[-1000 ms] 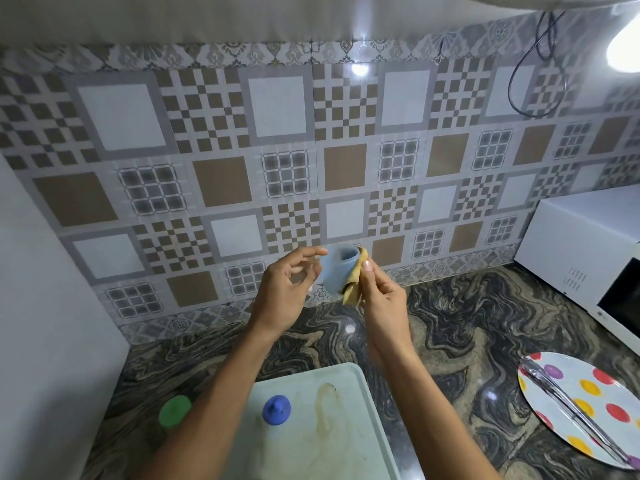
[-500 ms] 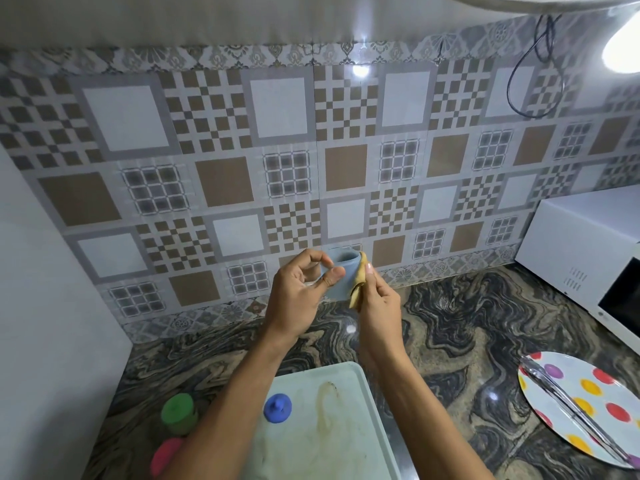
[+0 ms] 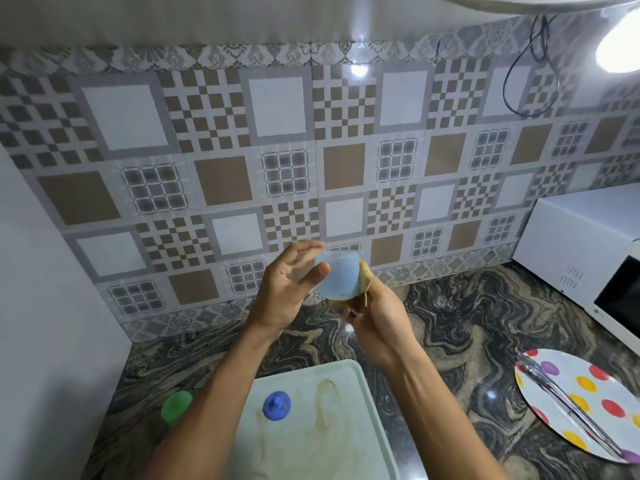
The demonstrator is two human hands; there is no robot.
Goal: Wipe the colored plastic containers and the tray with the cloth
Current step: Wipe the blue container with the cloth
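Observation:
I hold a pale blue plastic container up in front of the tiled wall. My left hand pinches it, thumb on its front wall and a fingertip at the rim. My right hand grips a yellow cloth wrapped against the container's base and right side. Below my arms lies the pale green tray, marked with brown streaks, and a blue lid rests on it. A green container stands on the counter left of the tray, partly behind my left forearm.
A polka-dot plate with metal tongs on it lies at the right on the dark marbled counter. A white microwave stands at the far right. A white panel closes off the left side.
My left hand has shifted its hold and its fingers have spread. The cloth has moved from the container's side down under its base. Both hands stay at about the same height.

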